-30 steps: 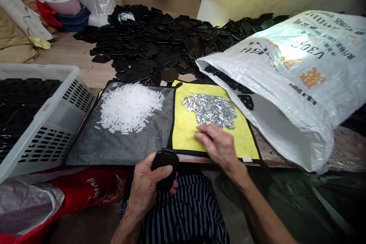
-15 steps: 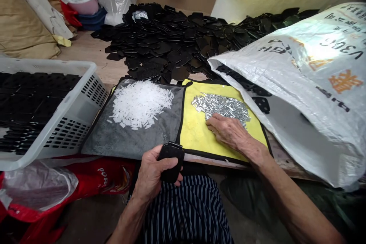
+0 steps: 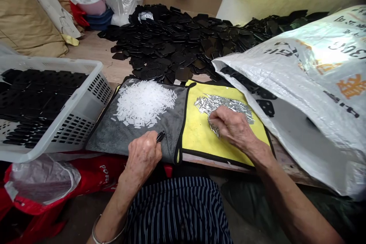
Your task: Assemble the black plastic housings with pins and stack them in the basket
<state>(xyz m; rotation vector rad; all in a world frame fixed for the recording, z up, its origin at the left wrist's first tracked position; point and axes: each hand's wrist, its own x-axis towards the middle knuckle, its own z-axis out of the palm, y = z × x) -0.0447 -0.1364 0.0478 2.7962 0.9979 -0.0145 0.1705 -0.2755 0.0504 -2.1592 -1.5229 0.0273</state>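
My left hand (image 3: pixel 145 149) is closed round a flat black plastic piece (image 3: pixel 161 136), of which only the hinge-like end shows past the fingers, over the front of the grey cloth (image 3: pixel 120 139). On the yellow cloth (image 3: pixel 197 133), my right hand (image 3: pixel 231 125) has its fingers curled together at the near side of a pile of small metal pins (image 3: pixel 215 102). Some pins lie just under those fingertips; whatever is between them is hidden. A heap of short white plastic strips (image 3: pixel 144 103) lies on the grey cloth beyond my left hand.
A big heap of black plates (image 3: pixel 177 42) covers the back of the table. White crate (image 3: pixel 77 122) on the left holds rows of black pieces. To the right lies an open white woven sack (image 3: pixel 300 57) with black parts inside. A red bag (image 3: pixel 94 173) hangs below the crate.
My left hand has turned over and moved up and left with the black piece, now seen edge-on. My right hand stays at the pins, its fingers more curled, with some pins dragged nearer.
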